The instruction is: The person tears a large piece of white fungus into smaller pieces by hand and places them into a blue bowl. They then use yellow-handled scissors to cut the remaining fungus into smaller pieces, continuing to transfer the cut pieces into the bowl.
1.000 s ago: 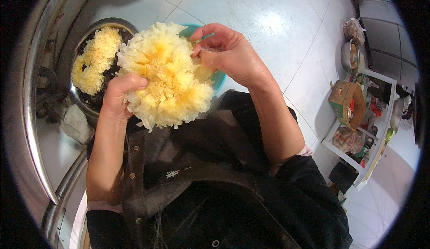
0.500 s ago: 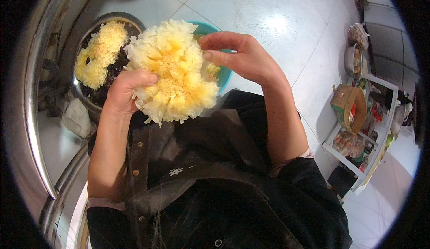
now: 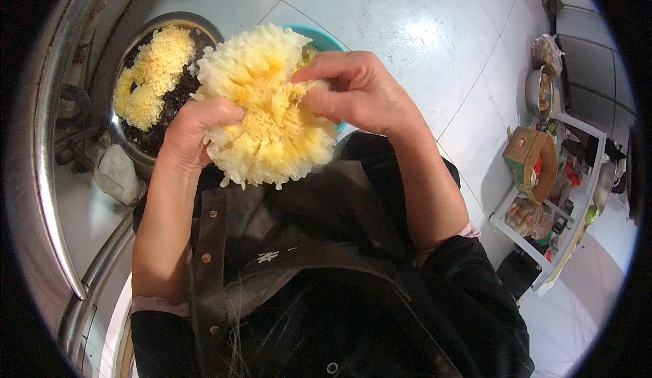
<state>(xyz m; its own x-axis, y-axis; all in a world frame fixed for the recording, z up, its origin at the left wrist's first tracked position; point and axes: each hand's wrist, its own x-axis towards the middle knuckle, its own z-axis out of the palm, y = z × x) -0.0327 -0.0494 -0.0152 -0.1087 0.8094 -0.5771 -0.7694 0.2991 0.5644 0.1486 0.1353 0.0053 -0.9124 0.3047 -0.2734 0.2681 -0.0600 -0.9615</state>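
Observation:
In front of my chest I hold a big ruffled snow fungus [image 3: 272, 150], pale at its frilly edges and yellow in the middle. My left hand [image 3: 193, 130] grips it from the left side, thumb on top and the other fingers hidden underneath. At its upper right my right hand [image 3: 360, 93] pinches a bit of the yellow core between thumb and fingers. Partly hidden behind the fungus is a turquoise basin [image 3: 316, 36]. A metal bowl [image 3: 122, 130] to the left holds dark, crinkled pieces [image 3: 180, 96] with yellow, crumbly-looking pieces [image 3: 161, 59] on them.
Pale tiled floor [image 3: 407, 11] spreads beyond my hands. Curved metal rails [image 3: 51, 201] run along the left, beside a whitish lump [image 3: 117, 174]. At the right are a white rack [image 3: 577, 125], a cardboard box [image 3: 519, 157], bagged goods [image 3: 526, 218] and another metal bowl [image 3: 532, 93].
My right hand has come in from the fungus's edge to its yellow core and pinches there. The fungus has turned slightly, while my left hand keeps its grip.

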